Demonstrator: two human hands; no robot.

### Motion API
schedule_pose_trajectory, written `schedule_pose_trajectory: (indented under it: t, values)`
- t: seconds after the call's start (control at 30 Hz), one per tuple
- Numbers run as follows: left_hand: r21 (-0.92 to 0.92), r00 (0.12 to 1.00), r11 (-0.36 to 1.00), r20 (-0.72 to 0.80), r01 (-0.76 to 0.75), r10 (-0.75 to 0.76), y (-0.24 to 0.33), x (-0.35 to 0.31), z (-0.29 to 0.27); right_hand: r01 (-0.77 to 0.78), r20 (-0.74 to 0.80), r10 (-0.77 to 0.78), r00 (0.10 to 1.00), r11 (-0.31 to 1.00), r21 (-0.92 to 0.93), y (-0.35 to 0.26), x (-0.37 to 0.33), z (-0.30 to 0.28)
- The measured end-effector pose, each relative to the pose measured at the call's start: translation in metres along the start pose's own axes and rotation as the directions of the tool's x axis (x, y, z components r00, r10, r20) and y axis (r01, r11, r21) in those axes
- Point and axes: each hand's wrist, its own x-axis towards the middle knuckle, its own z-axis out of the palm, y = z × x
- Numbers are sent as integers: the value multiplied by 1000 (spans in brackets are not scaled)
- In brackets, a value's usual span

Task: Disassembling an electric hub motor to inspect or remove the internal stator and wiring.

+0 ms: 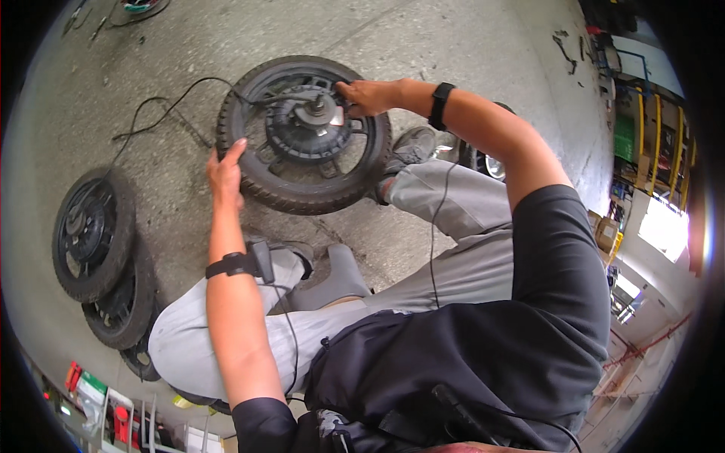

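A black motor wheel (332, 198) with a treaded tyre is in front of me, its hub and axle facing up toward me. A black cable runs from its axle out to the left. My left hand (226, 177) grips the tyre at its left side, thumb on the near face and the other fingers partly hidden behind. My right hand (368, 98) is closed on the wheel's upper right, fingertips curled in by the spokes next to the hub. A pale label sits on the hub near those fingertips.
More motor wheels (94, 234) lean together on the left. Between my legs is a grey plastic seat (340, 275). Another dark wheel-like part (477, 158) lies behind my right leg. Shelves (653, 143) line the far right, and loose cables (136, 6) lie at the top left.
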Motion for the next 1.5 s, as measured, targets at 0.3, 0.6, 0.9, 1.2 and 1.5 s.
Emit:
schedule_pose_trajectory:
  t: [0.3,0.6,0.9,1.2,1.5]
  values:
    - [16,996,998,58,61,-62,4,11,-1,64,-7,-64,998,997,-43,2,-2,-5]
    - [7,998,998,-31,59,-59,4,10,4,-571,-76,675,734,673,469,-43,14,17]
    - [-5,997,998,-36,61,-61,1,12,1,-655,-480,680,555,712,252,-57,31,42]
    - [17,998,999,-39,40,-40,5,11,-1,-472,-519,468,716,871,133,-43,18,34]
    - [9,995,996,48,83,-84,5,16,-6,-165,-352,67,934,952,-257,10,10,23]
